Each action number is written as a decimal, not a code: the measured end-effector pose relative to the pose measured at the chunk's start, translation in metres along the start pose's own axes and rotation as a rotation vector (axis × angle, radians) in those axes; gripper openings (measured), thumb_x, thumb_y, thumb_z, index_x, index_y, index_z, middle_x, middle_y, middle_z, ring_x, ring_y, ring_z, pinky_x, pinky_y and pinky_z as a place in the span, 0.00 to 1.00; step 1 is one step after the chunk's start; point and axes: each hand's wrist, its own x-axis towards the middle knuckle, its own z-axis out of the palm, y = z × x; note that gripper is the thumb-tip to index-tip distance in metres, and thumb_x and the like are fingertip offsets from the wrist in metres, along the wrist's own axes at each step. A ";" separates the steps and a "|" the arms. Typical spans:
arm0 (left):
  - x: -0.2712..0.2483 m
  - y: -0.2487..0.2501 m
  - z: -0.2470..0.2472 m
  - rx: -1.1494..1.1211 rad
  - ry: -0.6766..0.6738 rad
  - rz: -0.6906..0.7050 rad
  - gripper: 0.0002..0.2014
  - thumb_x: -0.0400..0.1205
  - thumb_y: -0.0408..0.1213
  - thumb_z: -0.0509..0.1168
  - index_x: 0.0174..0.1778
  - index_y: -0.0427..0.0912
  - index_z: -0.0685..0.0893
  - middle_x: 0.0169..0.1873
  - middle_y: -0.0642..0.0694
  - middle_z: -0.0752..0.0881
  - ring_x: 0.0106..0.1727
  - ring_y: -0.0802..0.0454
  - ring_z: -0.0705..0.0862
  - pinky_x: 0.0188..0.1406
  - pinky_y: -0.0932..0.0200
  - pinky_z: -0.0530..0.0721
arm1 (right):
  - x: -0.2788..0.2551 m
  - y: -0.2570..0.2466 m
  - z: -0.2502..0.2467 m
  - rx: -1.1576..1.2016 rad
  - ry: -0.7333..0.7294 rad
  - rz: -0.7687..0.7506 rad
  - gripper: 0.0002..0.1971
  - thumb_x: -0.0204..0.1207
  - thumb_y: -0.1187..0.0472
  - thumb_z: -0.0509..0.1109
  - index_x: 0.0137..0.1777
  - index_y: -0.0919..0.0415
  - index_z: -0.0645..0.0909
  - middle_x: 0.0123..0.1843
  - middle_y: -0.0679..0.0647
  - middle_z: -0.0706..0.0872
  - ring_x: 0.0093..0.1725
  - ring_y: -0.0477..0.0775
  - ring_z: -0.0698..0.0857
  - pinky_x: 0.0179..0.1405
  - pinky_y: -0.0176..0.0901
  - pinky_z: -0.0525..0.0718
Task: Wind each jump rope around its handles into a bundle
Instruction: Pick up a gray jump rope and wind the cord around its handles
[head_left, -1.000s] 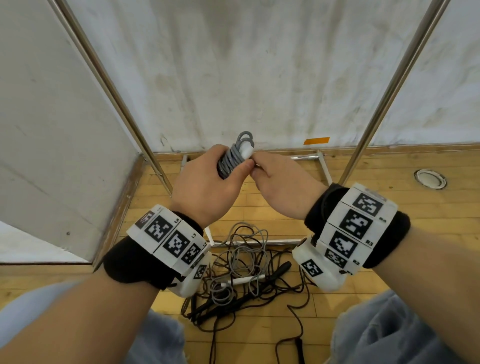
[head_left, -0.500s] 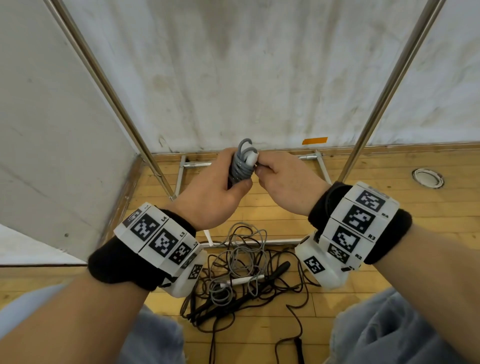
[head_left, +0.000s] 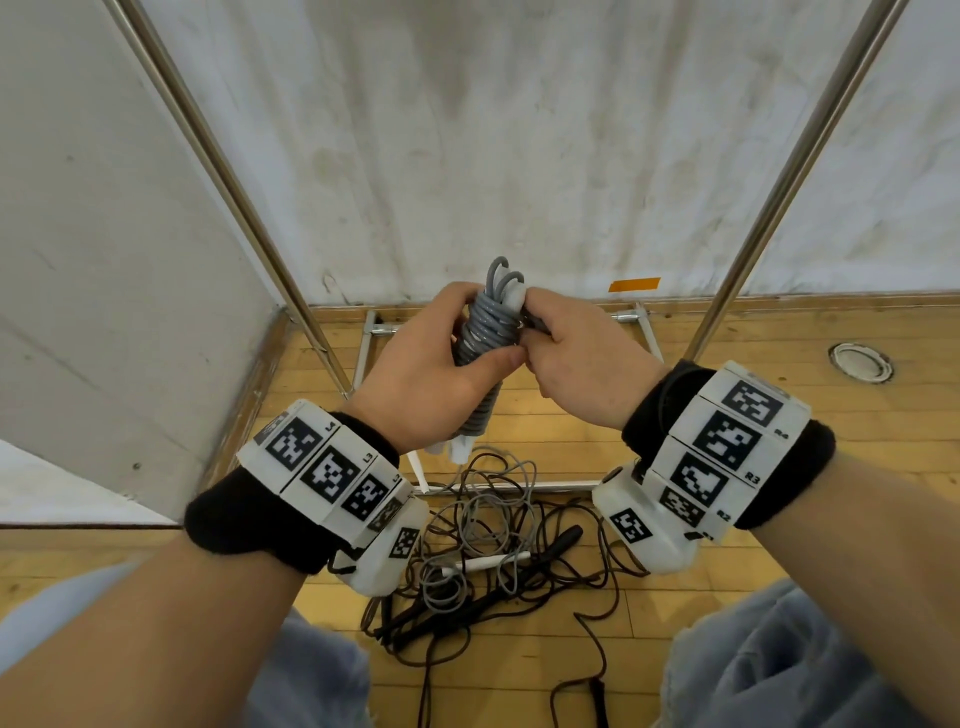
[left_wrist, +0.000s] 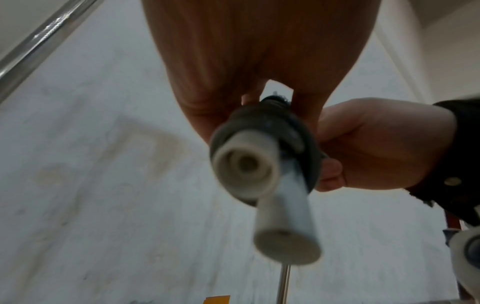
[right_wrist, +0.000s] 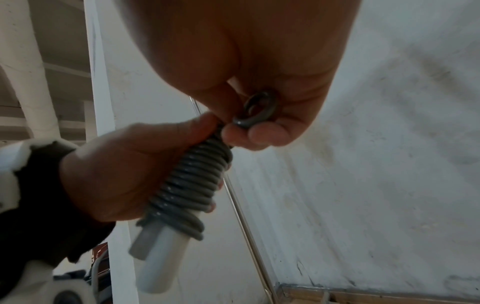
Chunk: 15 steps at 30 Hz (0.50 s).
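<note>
Holding the bundle (head_left: 480, 358) upright in front of the chest, the left hand (head_left: 431, 374) wraps its fingers round the grey coils while the right hand (head_left: 576, 364) pinches at the top end, just right of the coils. In the head view the long axis runs near vertical, tilted slightly, loops up and white handle ends down toward the loose ropes (head_left: 483, 545) on the floor (head_left: 727, 457).

From the left wrist, the handles (left_wrist: 262, 185) point almost straight at the camera, blurred; the left hand closes round them from above, the right hand (left_wrist: 376, 144) touching from the right.

From the right wrist, the right fingers (right_wrist: 259, 133) pinch a small grey loop (right_wrist: 257, 111), probably the rope's free end, right at the bundle's upper end. The bundle (right_wrist: 187, 185) slants down-left, gripped by the left hand (right_wrist: 124, 168).
</note>
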 end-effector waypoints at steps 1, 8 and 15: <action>0.000 0.001 0.000 -0.029 0.007 0.003 0.18 0.79 0.42 0.70 0.63 0.51 0.74 0.47 0.56 0.84 0.46 0.59 0.82 0.47 0.61 0.81 | 0.000 0.000 -0.001 -0.010 0.007 -0.006 0.08 0.79 0.71 0.55 0.47 0.59 0.72 0.32 0.46 0.73 0.29 0.46 0.73 0.29 0.35 0.70; 0.002 0.001 0.003 -0.148 0.087 -0.013 0.14 0.79 0.40 0.71 0.56 0.49 0.74 0.42 0.56 0.83 0.38 0.67 0.81 0.39 0.71 0.78 | 0.000 0.001 -0.007 -0.011 0.082 -0.011 0.10 0.79 0.66 0.59 0.40 0.60 0.79 0.29 0.54 0.82 0.22 0.49 0.81 0.22 0.36 0.76; 0.002 0.002 0.009 -0.326 0.053 -0.198 0.17 0.82 0.37 0.67 0.60 0.43 0.67 0.44 0.43 0.86 0.34 0.42 0.90 0.28 0.55 0.87 | 0.000 0.003 -0.003 -0.102 0.036 -0.034 0.05 0.79 0.66 0.61 0.48 0.61 0.78 0.34 0.50 0.79 0.32 0.47 0.75 0.32 0.37 0.72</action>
